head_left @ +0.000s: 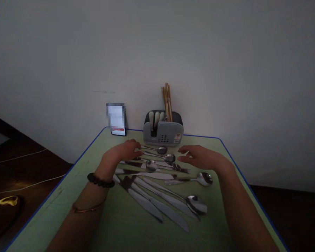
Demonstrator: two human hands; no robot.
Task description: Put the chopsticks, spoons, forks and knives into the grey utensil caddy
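My left hand (127, 150) is over the left ends of the upper spoons, its thumb and fingers apart; I cannot tell whether the fingertips touch a handle. Close by lie a small spoon (162, 150) and another spoon (170, 158) just below it. My right hand (198, 156) hovers to the right of these spoon bowls, fingers spread from the thumb and holding nothing. Between my forearms lie more spoons, such as a larger spoon (204, 179) and a lower spoon (196, 204). Several table knives (170, 212) slant toward the front, and a fork (183, 170) rests among the cutlery.
Behind the cutlery stands a grey cutlery holder (163, 134) with wooden chopsticks (167, 101) and white-handled utensils (156, 119) in it. A lit phone (118, 120) leans against the wall (212, 70). The green table (78, 182) has a blue edge.
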